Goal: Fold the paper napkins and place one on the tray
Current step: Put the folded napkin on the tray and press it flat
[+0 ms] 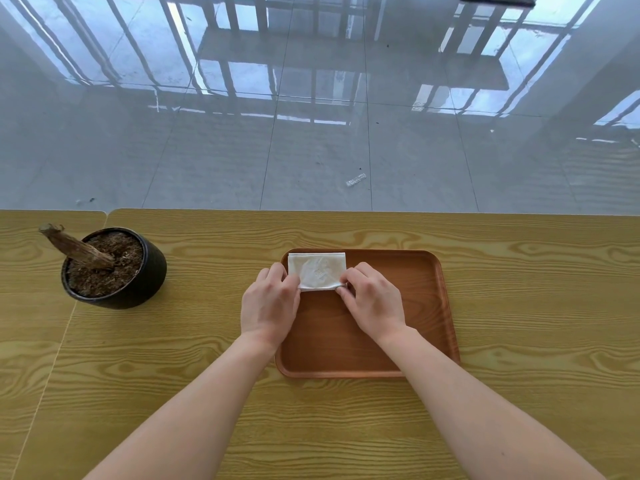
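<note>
The folded white paper napkin lies as a flat rectangle in the far left corner of the brown wooden tray, its far edge at the tray's rim, a position judged to square it with that corner for final placement. The left hand pinches the napkin's near left corner and the right hand pinches its near right corner, fingers curled closed on the paper, the two hands apart by the napkin's width. The tray rests on the wood-grain tabletop, well apart from the dark plant pot at left.

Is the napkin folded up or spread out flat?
Folded: the napkin is a small rectangle with layered edges on the tray.
</note>
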`<state>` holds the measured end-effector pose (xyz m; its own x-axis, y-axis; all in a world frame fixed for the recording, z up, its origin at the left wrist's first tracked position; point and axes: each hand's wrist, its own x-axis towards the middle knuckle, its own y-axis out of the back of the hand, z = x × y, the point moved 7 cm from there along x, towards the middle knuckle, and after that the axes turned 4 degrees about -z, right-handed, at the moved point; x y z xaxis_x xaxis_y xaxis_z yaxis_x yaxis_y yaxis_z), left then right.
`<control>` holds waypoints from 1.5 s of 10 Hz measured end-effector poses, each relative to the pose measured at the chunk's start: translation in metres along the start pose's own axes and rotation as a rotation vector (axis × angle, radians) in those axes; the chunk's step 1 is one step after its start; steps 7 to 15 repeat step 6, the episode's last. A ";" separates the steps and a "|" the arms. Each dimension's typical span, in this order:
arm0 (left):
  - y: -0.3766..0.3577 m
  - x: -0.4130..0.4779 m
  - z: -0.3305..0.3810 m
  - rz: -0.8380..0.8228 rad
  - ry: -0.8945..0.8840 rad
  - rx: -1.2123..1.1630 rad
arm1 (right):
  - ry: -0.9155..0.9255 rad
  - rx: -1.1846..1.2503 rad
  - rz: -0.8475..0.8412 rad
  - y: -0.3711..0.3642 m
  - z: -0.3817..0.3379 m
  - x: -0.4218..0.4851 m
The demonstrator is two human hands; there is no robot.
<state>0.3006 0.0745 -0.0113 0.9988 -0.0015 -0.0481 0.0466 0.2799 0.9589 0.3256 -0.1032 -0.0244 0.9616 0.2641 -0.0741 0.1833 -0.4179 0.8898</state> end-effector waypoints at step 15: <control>0.019 -0.009 0.000 -0.018 0.005 0.041 | -0.027 0.028 -0.004 0.018 -0.002 -0.013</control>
